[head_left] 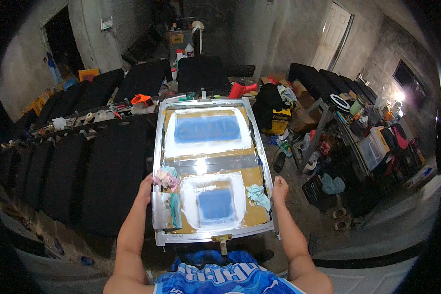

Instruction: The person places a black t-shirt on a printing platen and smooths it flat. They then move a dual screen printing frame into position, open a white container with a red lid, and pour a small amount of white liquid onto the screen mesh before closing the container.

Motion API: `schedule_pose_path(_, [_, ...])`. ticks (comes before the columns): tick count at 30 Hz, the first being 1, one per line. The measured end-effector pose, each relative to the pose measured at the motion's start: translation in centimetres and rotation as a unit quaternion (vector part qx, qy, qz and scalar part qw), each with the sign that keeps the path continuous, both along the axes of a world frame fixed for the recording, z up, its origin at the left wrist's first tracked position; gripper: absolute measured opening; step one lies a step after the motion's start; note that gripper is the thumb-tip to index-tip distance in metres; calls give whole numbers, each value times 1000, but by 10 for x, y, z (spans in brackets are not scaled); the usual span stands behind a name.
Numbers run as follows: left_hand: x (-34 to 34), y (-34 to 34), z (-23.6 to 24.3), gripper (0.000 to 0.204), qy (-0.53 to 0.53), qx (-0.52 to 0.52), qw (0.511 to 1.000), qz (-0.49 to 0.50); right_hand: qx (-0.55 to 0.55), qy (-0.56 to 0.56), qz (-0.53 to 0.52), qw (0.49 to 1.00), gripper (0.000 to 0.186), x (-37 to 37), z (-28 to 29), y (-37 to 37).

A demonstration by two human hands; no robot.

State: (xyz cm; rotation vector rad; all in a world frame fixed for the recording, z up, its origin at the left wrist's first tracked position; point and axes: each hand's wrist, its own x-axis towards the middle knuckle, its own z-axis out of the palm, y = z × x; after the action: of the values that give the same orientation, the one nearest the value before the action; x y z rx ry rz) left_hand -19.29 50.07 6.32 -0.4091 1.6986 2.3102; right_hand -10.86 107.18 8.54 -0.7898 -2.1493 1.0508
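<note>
Grey walls (274, 39) | framed panel (210, 163) | tan, two white-bordered blue rectangles (208, 128)

A silver-rimmed rectangular tan panel (193, 237) lies lengthwise, near to far, bearing two blue patches (208, 129) bordered in white, the far one wider.

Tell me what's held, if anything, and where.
The left hand is at the left edge of the framed panel, the right hand beside its right edge; whether either grips it cannot be told.
</note>
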Motion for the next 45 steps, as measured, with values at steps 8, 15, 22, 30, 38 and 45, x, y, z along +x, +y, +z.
schedule_pose_path(8, [38, 31, 35, 25, 318, -439, 816, 202, -288, -257, 501, 774, 31, 116, 75, -106])
schedule_pose_path(15, [133, 118, 47, 31, 528, -396, 713, -238, -194, -370, 784, 458, 38, 165, 53, -102])
schedule_pose_path(22, [181, 160, 46, 37, 585, -336, 535, -509, -557, -409, 411, 594, 35, 204, -12, -116])
schedule_pose_path(30, [174, 181, 31, 34, 601, -375, 469, -527, -600, -327, 417, 599, 41, 237, -27, -150])
schedule_pose_path(38, [171, 180, 31, 37, 455, -406, 569, -552, -494, -322, 481, 649, 40, 240, -17, -160])
schedule_pose_path(45, [170, 177, 31, 27, 425, -367, 614, -554, -465, -330, 499, 652, 32, 242, -21, -173])
